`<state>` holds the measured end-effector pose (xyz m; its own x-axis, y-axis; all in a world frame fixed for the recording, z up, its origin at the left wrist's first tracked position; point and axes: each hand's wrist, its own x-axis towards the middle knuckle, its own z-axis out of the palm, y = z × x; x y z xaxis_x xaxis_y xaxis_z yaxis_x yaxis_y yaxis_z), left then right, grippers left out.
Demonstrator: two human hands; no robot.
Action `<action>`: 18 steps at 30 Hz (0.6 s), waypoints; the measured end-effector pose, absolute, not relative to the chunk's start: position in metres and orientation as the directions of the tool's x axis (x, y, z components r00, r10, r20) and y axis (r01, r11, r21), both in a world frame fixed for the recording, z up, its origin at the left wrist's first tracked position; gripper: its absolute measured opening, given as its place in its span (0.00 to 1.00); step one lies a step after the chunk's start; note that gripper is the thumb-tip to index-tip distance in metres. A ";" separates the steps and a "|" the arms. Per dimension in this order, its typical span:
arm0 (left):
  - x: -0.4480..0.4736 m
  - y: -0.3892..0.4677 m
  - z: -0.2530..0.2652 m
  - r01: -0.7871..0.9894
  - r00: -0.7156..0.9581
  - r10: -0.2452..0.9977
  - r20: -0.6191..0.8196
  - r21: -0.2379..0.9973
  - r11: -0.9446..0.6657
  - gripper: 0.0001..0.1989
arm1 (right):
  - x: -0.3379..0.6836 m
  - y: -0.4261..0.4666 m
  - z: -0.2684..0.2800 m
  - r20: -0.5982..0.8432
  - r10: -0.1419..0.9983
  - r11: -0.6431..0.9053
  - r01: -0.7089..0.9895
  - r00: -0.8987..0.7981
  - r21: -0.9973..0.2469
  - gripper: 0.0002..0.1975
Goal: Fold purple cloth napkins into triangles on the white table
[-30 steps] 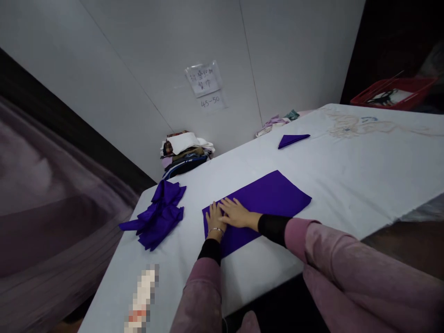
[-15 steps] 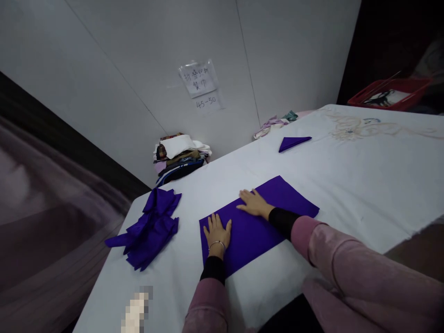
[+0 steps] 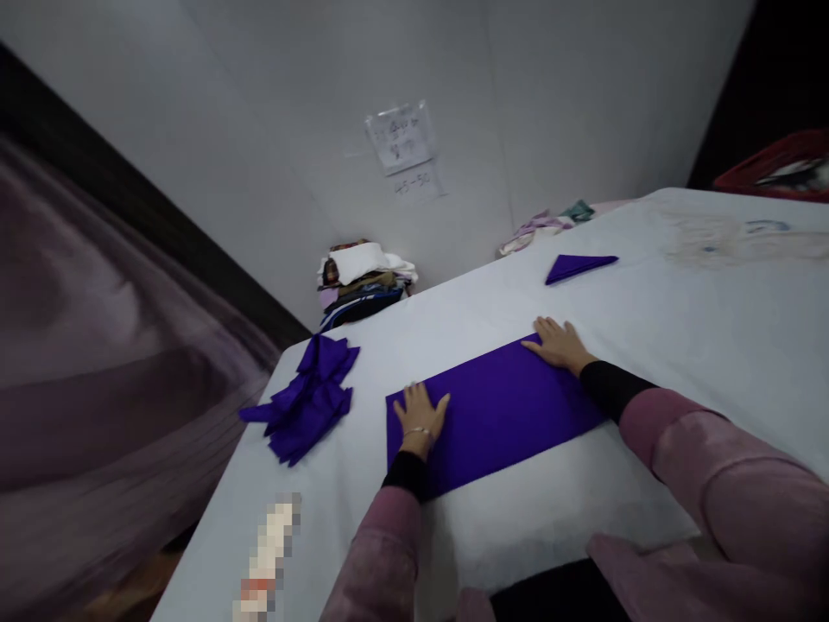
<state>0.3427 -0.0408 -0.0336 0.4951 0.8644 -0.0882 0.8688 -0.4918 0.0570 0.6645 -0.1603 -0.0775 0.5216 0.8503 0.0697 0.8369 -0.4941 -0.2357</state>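
A purple cloth (image 3: 498, 410) lies flat as a long rectangle on the white-covered table. My left hand (image 3: 420, 419), with a bracelet at the wrist, rests flat near its left end, fingers spread. At the far right corner, my right hand (image 3: 558, 343) lies flat with fingers apart, partly over the cloth's edge. Left of my hands sits a crumpled heap of purple cloth (image 3: 307, 402). Farther back to the right is a purple cloth folded into a triangle (image 3: 579, 267).
Against the wall stands a pile of folded clothes (image 3: 363, 281). More fabric (image 3: 541, 229) lies behind the table's far edge. A red basket (image 3: 770, 164) is at the far right. A paper sign (image 3: 401, 138) hangs on the wall. A blurred-out object (image 3: 275, 536) lies near the front left.
My right hand has slid right along the cloth to its far right corner. My left hand stays near the left end. The whole view has shifted.
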 end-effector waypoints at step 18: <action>0.318 0.019 -0.054 0.928 0.362 0.924 -0.123 0.140 -0.345 0.40 | 0.675 -0.166 -0.085 0.059 0.858 -0.490 0.848 0.510 -0.202 0.40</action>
